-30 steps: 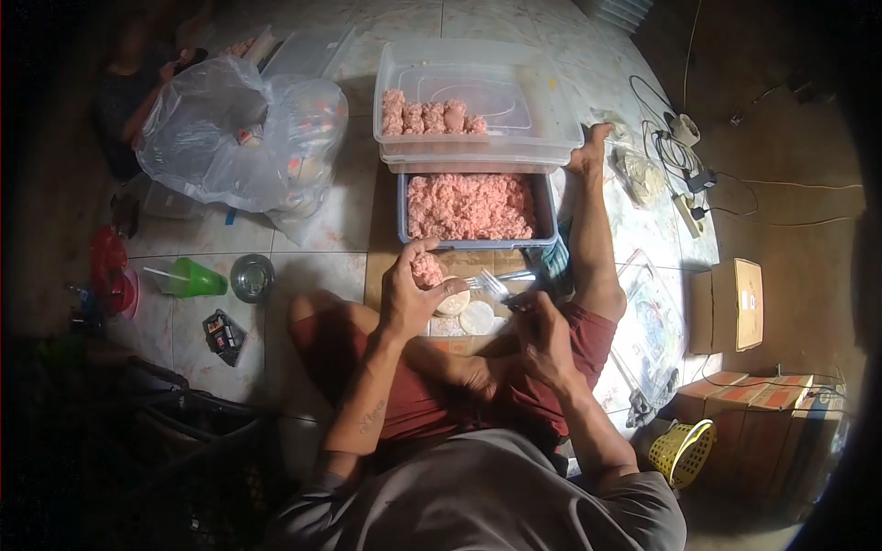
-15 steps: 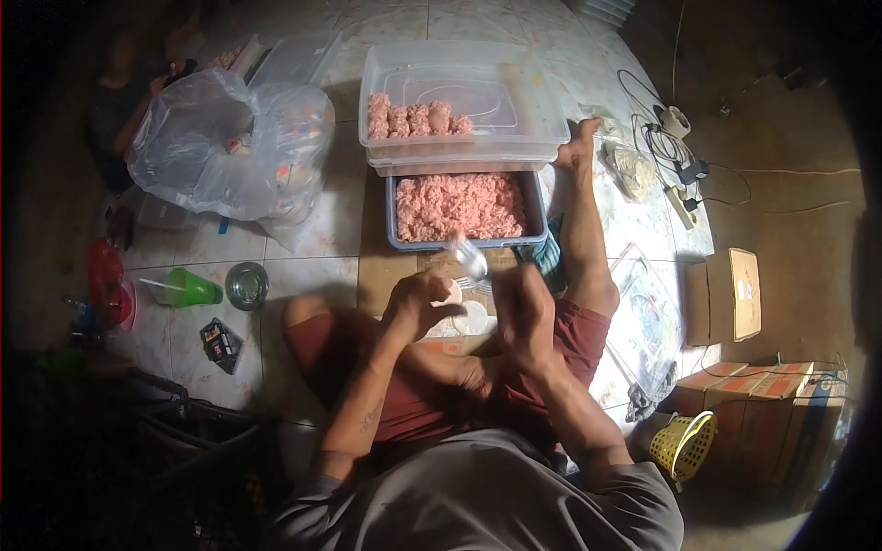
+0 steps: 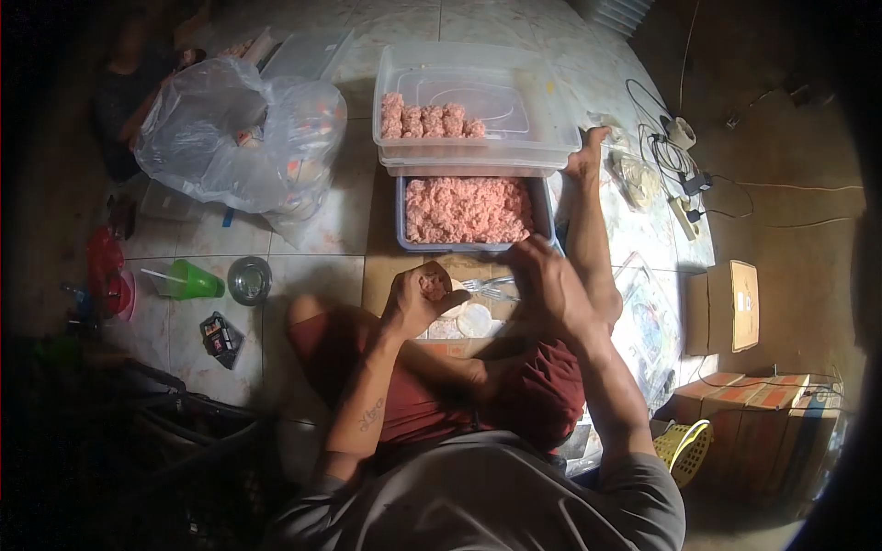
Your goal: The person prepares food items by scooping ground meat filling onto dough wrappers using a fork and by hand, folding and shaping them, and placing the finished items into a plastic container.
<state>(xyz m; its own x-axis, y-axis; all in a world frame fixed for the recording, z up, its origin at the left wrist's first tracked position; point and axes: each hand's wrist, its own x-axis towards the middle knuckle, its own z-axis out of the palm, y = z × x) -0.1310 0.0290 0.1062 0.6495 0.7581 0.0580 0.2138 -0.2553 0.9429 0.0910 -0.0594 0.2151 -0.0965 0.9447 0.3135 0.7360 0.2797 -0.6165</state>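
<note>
My left hand (image 3: 418,298) is curled into a ring around a small dumpling (image 3: 435,284), with reddish minced filling showing at its top; the wrapper is mostly hidden. My right hand (image 3: 559,286), partly blurred, has its fingers closed just to the right. A metal fork (image 3: 491,286) extends leftward from those fingers towards my left hand, and a second utensil seems to lie under it. Pale round wrappers (image 3: 474,320) lie on cardboard below. In front of both hands, a blue-grey tub (image 3: 401,216) holds pink minced meat (image 3: 467,210).
Clear plastic trays (image 3: 528,151) are stacked behind the tub, with rolls of meat (image 3: 432,119) inside. At left are a plastic bag (image 3: 207,119), a green cup (image 3: 196,279) and a glass ashtray (image 3: 249,280). Another person (image 3: 129,92) sits far left. Cables (image 3: 671,156) lie right.
My right hand has moved up and right, away from my left hand. The raised, blurred utensil is no longer above the hands. My left hand has tilted, and meat now shows inside its grip.
</note>
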